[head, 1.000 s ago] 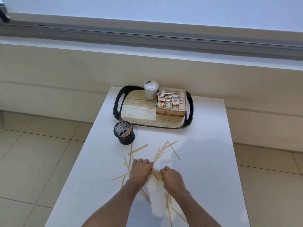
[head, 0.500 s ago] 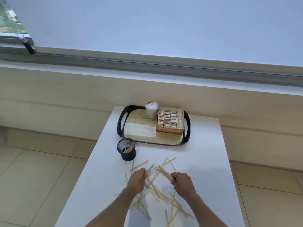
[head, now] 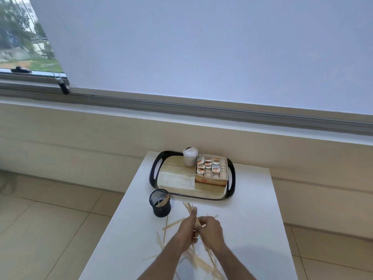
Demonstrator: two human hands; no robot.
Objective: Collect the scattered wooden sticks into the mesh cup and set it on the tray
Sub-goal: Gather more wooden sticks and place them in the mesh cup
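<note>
Sticks (head: pixel 188 211) were gathered in a bundle at lower centre of the frame, clamped between the left hand (head: pixel 186 229) and right hand (head: pixel 210 232), both closed around it. Loose sticks (head: pixel 171 224) lay on the white worktop (head: pixel 252 209) beneath. Mesh cup (head: pixel 160 205) stood left of the hands, just beside the tray (head: pixel 154 172), holding several sticks.

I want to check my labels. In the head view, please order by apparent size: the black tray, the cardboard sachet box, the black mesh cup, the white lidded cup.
1. Black tray
2. Cardboard sachet box
3. Black mesh cup
4. White lidded cup

The last two look close; the mesh cup sits nearer the camera, so their order is unsure.
</note>
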